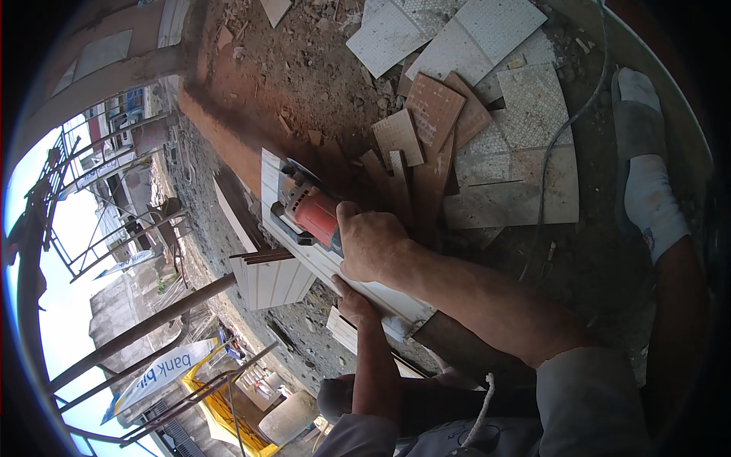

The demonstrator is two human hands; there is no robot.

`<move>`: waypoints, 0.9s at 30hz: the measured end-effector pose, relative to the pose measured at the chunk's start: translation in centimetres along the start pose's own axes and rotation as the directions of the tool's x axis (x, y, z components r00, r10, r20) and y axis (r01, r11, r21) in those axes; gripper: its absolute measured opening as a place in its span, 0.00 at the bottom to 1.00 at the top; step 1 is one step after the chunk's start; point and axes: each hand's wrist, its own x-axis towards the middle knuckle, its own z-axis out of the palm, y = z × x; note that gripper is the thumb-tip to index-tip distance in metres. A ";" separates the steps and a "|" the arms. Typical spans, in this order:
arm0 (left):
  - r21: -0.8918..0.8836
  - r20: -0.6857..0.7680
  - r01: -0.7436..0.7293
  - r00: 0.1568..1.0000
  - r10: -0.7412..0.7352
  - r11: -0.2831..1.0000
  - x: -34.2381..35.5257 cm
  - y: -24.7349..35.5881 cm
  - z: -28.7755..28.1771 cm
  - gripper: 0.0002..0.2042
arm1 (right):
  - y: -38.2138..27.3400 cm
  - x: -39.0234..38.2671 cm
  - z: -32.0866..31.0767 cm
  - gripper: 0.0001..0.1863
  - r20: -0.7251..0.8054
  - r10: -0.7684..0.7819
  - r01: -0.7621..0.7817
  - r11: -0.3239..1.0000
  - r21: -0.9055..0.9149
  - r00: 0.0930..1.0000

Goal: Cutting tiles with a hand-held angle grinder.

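Note:
My right hand [375, 242] is wrapped round the body of a red and black angle grinder [314, 213]. The grinder's dark disc [304, 172] is at the far end of a long white tile strip [365, 288], with reddish dust about it. My left hand [355, 303] grips the near-left edge of this strip, just below the right hand. Its fingertips are partly hidden. Whether the disc touches the tile I cannot tell.
Cut tile pieces [274, 282] are stacked left of the strip. Brown tile pieces [435, 110] and white textured tiles [487, 38] lie on the rubble to the right. A grey cable [544, 183] runs past my foot [640, 114]. Metal poles [152, 327] stand at left.

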 end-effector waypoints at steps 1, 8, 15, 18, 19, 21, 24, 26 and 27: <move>0.015 -0.003 0.015 1.000 -0.015 1.000 -0.2 0.2 0.0 0.49 | 0.0 0.0 0.0 0.36 0.002 -0.001 0.001 1.000 0.000 1.000; 0.055 -0.004 0.044 0.999 -0.044 0.998 -0.9 1.0 0.2 0.48 | 0.1 -0.1 0.0 0.37 0.004 0.003 -0.003 1.000 -0.006 1.000; 0.073 -0.038 0.044 0.998 -0.041 0.996 -0.8 0.8 0.3 0.48 | 0.1 -0.6 -0.1 0.37 0.019 0.014 -0.014 1.000 0.009 1.000; 0.067 -0.037 0.053 0.998 -0.050 0.996 -0.9 0.9 0.5 0.48 | 0.3 -0.7 -0.2 0.37 0.018 0.016 -0.016 1.000 0.009 1.000; 0.044 -0.029 0.048 0.998 -0.047 0.998 -1.0 0.9 0.5 0.48 | 0.4 -0.8 -0.3 0.37 0.014 0.015 -0.015 1.000 0.009 1.000; 0.020 -0.028 0.034 0.999 -0.033 0.999 -0.8 0.7 0.4 0.47 | 0.2 -0.8 -0.3 0.37 0.024 0.012 -0.013 1.000 0.018 1.000; -0.003 -0.020 0.042 0.999 -0.042 0.999 -0.8 1.0 0.2 0.46 | 0.1 -1.0 -0.4 0.37 0.032 0.014 -0.015 1.000 0.026 0.999; -0.002 -0.014 0.066 0.998 -0.066 0.998 -1.4 1.5 0.4 0.46 | 0.2 -1.1 -0.5 0.37 0.032 0.018 -0.019 1.000 0.025 0.999; -0.014 -0.018 0.053 0.998 -0.053 0.999 -2.0 2.0 0.6 0.46 | 0.3 -1.1 -0.4 0.37 0.029 0.022 -0.022 1.000 0.018 0.999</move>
